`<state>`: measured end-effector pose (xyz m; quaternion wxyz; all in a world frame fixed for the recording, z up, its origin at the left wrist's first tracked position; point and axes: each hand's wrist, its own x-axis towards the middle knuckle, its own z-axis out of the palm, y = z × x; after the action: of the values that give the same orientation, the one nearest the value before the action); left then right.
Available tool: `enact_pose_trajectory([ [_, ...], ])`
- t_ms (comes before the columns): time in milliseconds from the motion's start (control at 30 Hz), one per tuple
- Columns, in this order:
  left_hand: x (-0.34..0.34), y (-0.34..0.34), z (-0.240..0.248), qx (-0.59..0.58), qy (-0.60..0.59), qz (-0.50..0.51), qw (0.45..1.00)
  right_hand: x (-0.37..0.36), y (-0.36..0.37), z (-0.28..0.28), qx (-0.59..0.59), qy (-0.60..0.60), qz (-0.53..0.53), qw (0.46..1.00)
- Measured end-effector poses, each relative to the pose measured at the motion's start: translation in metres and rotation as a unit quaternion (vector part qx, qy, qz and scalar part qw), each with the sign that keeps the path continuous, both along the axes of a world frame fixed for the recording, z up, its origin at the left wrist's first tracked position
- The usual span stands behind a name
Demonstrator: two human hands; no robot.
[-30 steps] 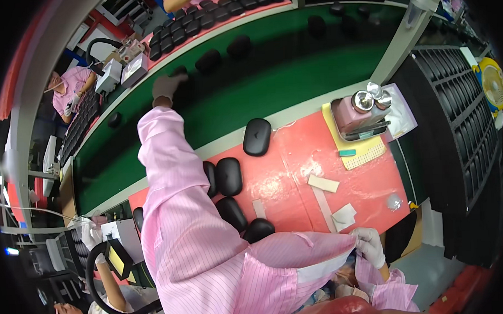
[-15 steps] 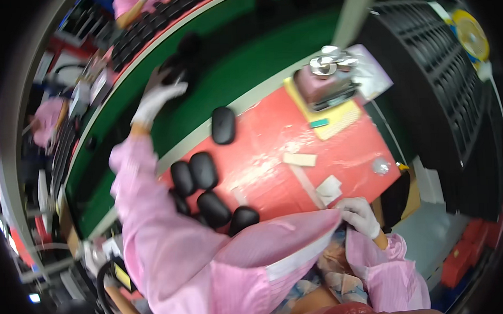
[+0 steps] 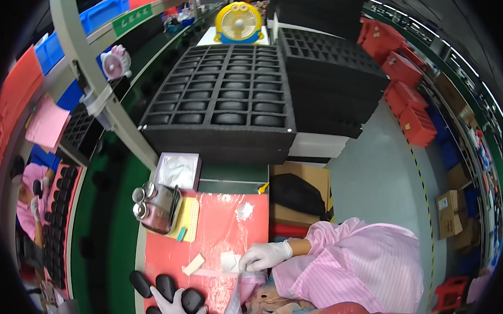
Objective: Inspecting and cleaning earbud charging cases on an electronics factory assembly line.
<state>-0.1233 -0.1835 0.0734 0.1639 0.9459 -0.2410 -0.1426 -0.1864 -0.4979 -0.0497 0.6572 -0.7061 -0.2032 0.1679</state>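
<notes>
Leaving the green belt [image 3: 117,241], the left hand [image 3: 177,313] is spread wide around a black case [image 3: 193,300] toward the counter's [image 3: 220,211] left edge, handling apparently shifted there, pink cloth [image 3: 252,280] being pinched by the right hand [image 3: 264,256].

The black cases [image 3: 192,301] look smooth and matt, the red mat [image 3: 166,251] glossy plastic, the bottle caps [image 3: 141,210] shiny metal.

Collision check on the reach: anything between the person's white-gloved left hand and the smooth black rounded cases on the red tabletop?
Nothing visible. The white-gloved left hand is spread among the smooth black rounded cases, one showing between thumb and finger. The flat beige rectangular strip lies apart from the hand on the red tabletop.
</notes>
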Motion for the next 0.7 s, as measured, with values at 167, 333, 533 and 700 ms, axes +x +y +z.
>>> enact_pose_trajectory([
  [167,0.041,0.022,0.046,0.038,-0.08,-0.166,0.982,0.003,0.0,0.004,-0.015,0.008,-0.015,1.0],
  [333,0.193,0.069,-0.024,-0.266,-0.09,0.108,0.954,0.006,0.001,0.012,-0.009,0.049,-0.013,0.999],
  [533,0.342,0.112,-0.1,0.208,-0.178,0.341,0.899,0.007,0.003,-0.001,-0.004,0.042,-0.013,0.999],
  [700,0.327,0.069,-0.061,0.231,-0.125,0.36,0.895,-0.006,-0.004,0.014,0.003,0.074,-0.049,0.996],
])
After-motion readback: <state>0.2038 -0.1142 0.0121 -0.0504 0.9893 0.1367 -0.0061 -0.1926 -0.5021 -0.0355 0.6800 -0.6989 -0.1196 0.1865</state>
